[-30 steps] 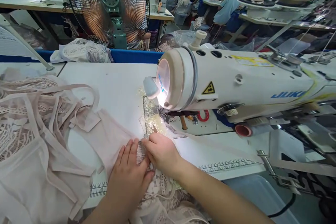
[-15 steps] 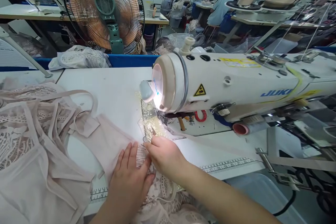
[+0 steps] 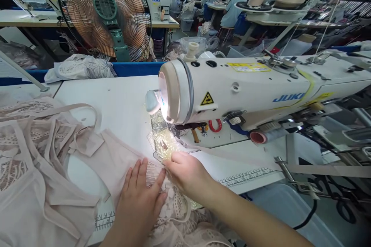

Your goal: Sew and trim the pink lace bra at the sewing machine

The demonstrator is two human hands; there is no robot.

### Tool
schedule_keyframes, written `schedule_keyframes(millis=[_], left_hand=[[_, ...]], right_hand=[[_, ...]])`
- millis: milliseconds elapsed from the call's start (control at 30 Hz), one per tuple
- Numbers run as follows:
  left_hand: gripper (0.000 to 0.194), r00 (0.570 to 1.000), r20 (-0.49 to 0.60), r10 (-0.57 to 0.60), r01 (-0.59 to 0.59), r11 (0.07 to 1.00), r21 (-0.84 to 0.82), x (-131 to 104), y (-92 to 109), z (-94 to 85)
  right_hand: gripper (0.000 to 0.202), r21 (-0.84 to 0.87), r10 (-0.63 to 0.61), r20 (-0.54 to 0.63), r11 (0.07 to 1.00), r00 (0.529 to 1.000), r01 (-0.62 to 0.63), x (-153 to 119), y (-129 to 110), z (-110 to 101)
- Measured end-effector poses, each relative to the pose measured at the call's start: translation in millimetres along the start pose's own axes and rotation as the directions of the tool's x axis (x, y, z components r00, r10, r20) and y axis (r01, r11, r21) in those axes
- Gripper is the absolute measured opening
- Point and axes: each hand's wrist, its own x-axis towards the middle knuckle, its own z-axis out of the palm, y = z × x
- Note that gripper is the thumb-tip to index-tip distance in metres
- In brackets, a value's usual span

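My left hand (image 3: 139, 195) lies flat with its fingers stretched out on a pale pink lace garment (image 3: 174, 202) in front of the sewing machine (image 3: 214, 88). Close by, my right hand (image 3: 188, 173) pinches the garment's edge between thumb and forefinger, just short of the lit needle area. The needle itself is hard to make out. A narrow pale strap (image 3: 232, 155) runs from the needle area across the table to a metal guide (image 3: 285, 168) at the right. The garment's near part hangs toward me, partly hidden under my hands.
More pale pink garments (image 3: 43, 177) are heaped on the left of the white table (image 3: 121, 92). Behind it stand a large fan (image 3: 106, 11) and a white lace bundle (image 3: 79, 68). A clear plastic bin (image 3: 278, 208) sits below right. Several people work farther back.
The view has swung slightly right, so the table and machine appear farther left. My right hand has drawn a little back from the needle area, still pinching the garment; my left stays flat.
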Motion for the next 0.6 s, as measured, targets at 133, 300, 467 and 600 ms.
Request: schedule_keyframes(millis=[133, 300, 467, 600], left_hand=[[0.042, 1.0, -0.006, 0.015, -0.015, 1.0, -0.003, 0, -2, 0.5], [0.043, 1.0, -0.001, 0.02, -0.02, 1.0, 0.0, -1, -3, 1.1], [0.044, 0.999, -0.011, 0.045, -0.045, 0.999, 0.021, 0, -3, 0.3], [0.041, 0.999, -0.012, 0.04, -0.04, 0.999, 0.01, 0, -3, 0.2]], right_hand=[[0.01, 0.012, -0.013, -0.017, 1.0, 1.0, 0.014, 9, -2, 17], [0.011, 0.02, -0.025, 0.014, 0.999, 1.0, 0.025, 11, -1, 20], [0.016, -0.006, 0.04, 0.091, 0.999, 0.995, -0.04, -6, 3, -2], [0.016, -0.013, 0.113, 0.099, 0.994, 0.989, -0.112, -20, 5, -17]])
